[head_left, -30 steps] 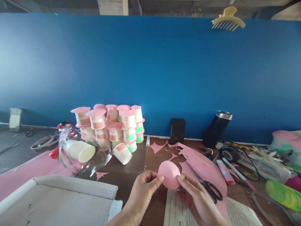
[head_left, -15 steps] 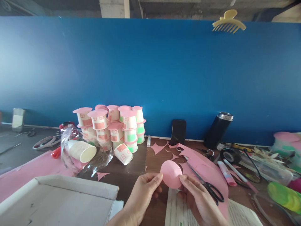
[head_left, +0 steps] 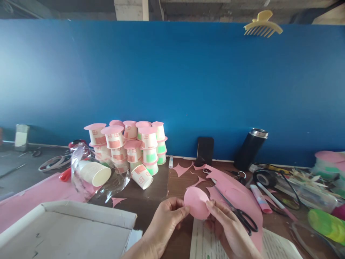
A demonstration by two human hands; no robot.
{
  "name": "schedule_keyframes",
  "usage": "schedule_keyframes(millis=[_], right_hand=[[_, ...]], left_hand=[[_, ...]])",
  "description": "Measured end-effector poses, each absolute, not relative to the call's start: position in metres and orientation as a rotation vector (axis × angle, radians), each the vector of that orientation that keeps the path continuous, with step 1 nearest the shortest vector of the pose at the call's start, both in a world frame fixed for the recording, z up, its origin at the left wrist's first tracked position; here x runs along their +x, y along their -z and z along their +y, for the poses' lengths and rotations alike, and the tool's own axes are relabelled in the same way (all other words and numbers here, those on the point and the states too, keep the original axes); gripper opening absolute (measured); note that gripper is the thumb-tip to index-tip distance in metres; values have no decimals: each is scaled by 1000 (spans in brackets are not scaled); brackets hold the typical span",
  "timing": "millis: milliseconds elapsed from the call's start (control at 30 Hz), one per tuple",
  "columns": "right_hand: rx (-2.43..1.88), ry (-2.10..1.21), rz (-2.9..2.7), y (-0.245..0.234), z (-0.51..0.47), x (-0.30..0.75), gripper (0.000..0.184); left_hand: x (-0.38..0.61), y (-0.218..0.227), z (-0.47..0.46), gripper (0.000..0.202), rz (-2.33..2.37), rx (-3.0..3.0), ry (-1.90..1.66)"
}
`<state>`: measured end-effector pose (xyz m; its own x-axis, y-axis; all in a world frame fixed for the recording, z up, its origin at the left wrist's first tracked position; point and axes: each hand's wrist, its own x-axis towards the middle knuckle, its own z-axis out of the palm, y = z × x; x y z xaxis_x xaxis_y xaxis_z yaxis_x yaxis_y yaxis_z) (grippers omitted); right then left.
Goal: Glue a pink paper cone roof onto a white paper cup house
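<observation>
A pink paper circle [head_left: 196,202] is held up over the table's near edge, pinched on both sides. My left hand [head_left: 165,223] grips its left rim with thumb and fingers, and my right hand [head_left: 229,230] grips its right rim. Black-handled scissors [head_left: 237,213] lie just right of the circle on a large pink paper sheet [head_left: 237,194]. Under my right hand lies a printed page [head_left: 205,244].
A stack of paper-cup houses with pink roofs [head_left: 132,145] stands at the back by the blue wall. A sleeve of plain cups in plastic [head_left: 93,172], a white tray [head_left: 67,230], a phone [head_left: 205,150], a black flask [head_left: 250,147], glue sticks and tape clutter the right.
The pink circle and both hands have shifted only slightly; my left fingers have closed a little further over its rim. Nothing else has moved.
</observation>
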<state>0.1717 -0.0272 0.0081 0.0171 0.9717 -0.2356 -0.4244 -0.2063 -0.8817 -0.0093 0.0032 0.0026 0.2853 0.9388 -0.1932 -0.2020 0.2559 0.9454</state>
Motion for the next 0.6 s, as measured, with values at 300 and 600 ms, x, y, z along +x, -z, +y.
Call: schedule_keyframes(millis=[300,600], right_hand=[[-1046,-1566,-798,-19,-34,159,30],[-1099,-1521,-834,-28,-37,155,33]], left_hand=[[-2,-3,-3,33,904,950,-921],[1,-4,-5,39,947,1049,-823]])
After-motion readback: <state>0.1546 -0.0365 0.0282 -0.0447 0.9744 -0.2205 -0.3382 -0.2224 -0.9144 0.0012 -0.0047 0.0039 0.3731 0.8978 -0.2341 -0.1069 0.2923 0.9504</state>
